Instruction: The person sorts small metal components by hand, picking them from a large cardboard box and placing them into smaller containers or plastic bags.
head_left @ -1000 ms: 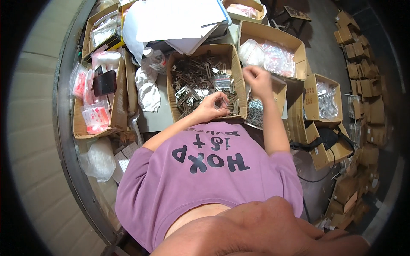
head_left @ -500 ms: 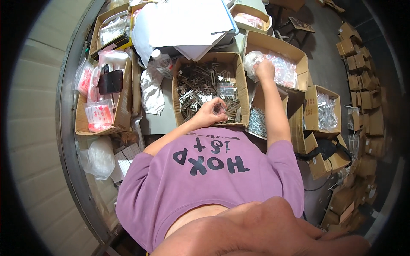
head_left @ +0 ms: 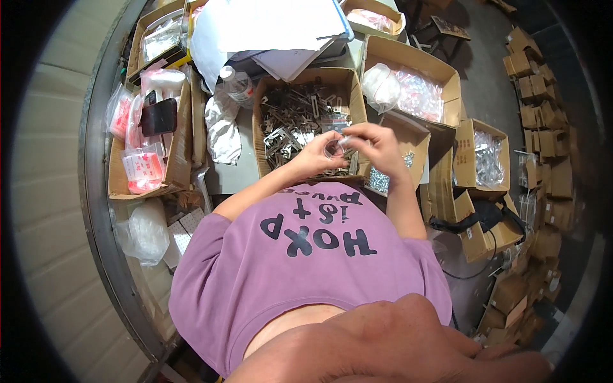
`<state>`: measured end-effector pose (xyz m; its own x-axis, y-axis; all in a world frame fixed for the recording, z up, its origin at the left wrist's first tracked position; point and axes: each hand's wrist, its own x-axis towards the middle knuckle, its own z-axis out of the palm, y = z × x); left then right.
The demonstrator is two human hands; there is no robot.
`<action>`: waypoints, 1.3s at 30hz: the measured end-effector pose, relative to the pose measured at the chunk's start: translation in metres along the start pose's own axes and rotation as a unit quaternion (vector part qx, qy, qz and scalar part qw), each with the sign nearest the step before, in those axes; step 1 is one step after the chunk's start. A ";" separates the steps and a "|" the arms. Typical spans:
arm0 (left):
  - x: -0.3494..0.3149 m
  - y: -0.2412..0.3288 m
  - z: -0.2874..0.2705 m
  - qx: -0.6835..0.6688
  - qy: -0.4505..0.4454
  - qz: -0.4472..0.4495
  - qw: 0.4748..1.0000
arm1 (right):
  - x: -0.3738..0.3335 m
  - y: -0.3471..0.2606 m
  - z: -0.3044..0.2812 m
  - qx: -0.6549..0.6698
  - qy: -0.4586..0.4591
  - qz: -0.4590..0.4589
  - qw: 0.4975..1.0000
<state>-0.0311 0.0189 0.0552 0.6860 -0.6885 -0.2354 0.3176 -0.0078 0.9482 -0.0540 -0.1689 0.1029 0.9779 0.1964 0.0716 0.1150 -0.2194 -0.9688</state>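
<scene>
Over the front of a cardboard box (head_left: 258,127) full of metal brackets (head_left: 288,112), my left hand (head_left: 313,159) is closed around a small clear plastic bag (head_left: 333,149) whose round mouth stands open. Beside it, on the right, my right hand (head_left: 383,148) has its fingers pinched at the bag's mouth. Something pale or clear shows at those fingertips, too small and blurred to name. A flat clear packet (head_left: 335,121) lies on the brackets just beyond my hands. Below my right wrist, a box holds many small screws (head_left: 379,181).
At the back right a cardboard box (head_left: 452,96) holds a white plastic bundle (head_left: 381,88) and small clear bags (head_left: 419,97). A bottle (head_left: 237,86), white cloth (head_left: 222,131) and papers (head_left: 274,25) lie left and behind. A phone (head_left: 158,117) rests on the left box (head_left: 182,150).
My right hand has left the white bundle in the back right box and come in to the bag at my left hand. The left hand has risen slightly.
</scene>
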 end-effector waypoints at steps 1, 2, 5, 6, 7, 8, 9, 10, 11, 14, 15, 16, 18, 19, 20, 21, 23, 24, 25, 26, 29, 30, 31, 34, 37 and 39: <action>0.002 -0.006 0.001 0.008 0.004 0.026 1.000 | -0.003 -0.003 0.004 -0.029 -0.012 -0.023 0.999; 0.002 -0.007 0.001 0.008 0.002 0.026 1.000 | -0.005 -0.005 0.007 -0.058 -0.023 -0.046 0.997; 0.001 -0.011 -0.004 -0.004 -0.047 0.031 0.998 | -0.011 -0.007 0.006 -0.161 -0.043 -0.096 0.981; 0.000 -0.009 -0.005 -0.002 -0.049 0.030 0.998 | -0.014 -0.007 0.006 -0.229 -0.047 -0.122 0.965; -0.002 -0.004 -0.006 0.032 -0.070 0.023 0.997 | -0.015 -0.008 0.007 -0.240 -0.046 -0.110 0.963; -0.002 -0.002 -0.007 0.067 -0.090 0.016 0.994 | -0.015 -0.007 0.006 -0.240 -0.043 -0.109 0.964; -0.005 -0.002 -0.001 -0.044 -0.058 0.021 0.997 | -0.015 -0.006 0.005 -0.210 -0.032 -0.097 0.972; -0.006 0.000 0.004 -0.028 0.006 0.066 0.997 | -0.015 -0.003 0.003 -0.179 -0.021 -0.084 0.980; -0.009 0.005 0.004 0.040 0.045 0.089 0.994 | -0.015 0.001 0.002 -0.183 0.004 -0.097 0.978; -0.012 0.010 0.002 0.166 0.094 0.123 0.974 | -0.020 0.003 0.001 -0.121 0.020 -0.047 0.991; -0.012 0.010 0.001 0.224 0.108 0.136 0.959 | -0.020 0.002 0.002 -0.122 0.025 -0.046 0.991; -0.012 0.010 0.002 0.226 0.103 0.137 0.959 | -0.020 -0.002 0.003 -0.113 0.024 -0.011 0.993; -0.014 0.013 0.006 0.260 0.143 0.224 0.928 | -0.021 -0.004 0.007 -0.105 0.032 0.026 0.994; -0.013 0.011 0.005 0.275 0.141 0.245 0.919 | -0.020 -0.001 0.010 -0.084 0.027 0.013 0.996; -0.014 0.013 0.004 0.274 0.132 0.248 0.920 | -0.019 0.003 0.013 -0.063 0.021 0.001 0.998; -0.016 0.015 0.004 0.270 0.125 0.208 0.932 | -0.018 0.008 0.016 -0.073 0.018 -0.038 0.996; -0.016 0.016 0.001 0.271 0.101 0.160 0.944 | -0.021 0.009 0.019 -0.072 0.008 -0.046 0.996; -0.017 0.017 0.000 0.272 0.097 0.161 0.944 | -0.022 0.008 0.020 -0.067 0.000 -0.049 0.997; -0.018 0.018 -0.001 0.275 0.088 0.178 0.941 | -0.024 0.008 0.019 -0.068 0.004 -0.048 0.997; -0.018 0.019 -0.001 0.277 0.080 0.195 0.937 | -0.026 0.008 0.018 -0.054 -0.008 -0.035 0.998; -0.017 0.014 -0.006 0.216 0.094 0.182 0.955 | -0.030 0.004 0.008 -0.043 -0.007 -0.008 0.999; -0.017 0.013 -0.007 0.159 0.109 0.166 0.967 | -0.034 0.003 0.003 -0.049 0.006 0.006 0.999; -0.015 0.014 -0.009 0.178 0.105 0.154 0.966 | -0.036 0.005 -0.002 -0.053 0.017 -0.008 0.998; -0.009 0.017 -0.003 0.169 0.104 0.178 0.964 | -0.041 0.005 -0.011 -0.075 0.044 -0.001 0.996; -0.008 0.005 -0.008 0.123 0.114 0.158 0.973 | -0.055 0.008 -0.043 -0.102 0.127 -0.004 0.987; -0.008 -0.003 -0.015 0.104 0.115 0.142 0.978 | -0.076 0.013 -0.079 -0.082 0.260 0.047 0.961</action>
<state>-0.0278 0.0351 0.0507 0.8638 -0.5033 0.0238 -0.0300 -0.0043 0.9995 -0.1131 -0.2619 0.1038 0.9353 -0.3270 0.1356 0.0062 -0.3679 -0.9298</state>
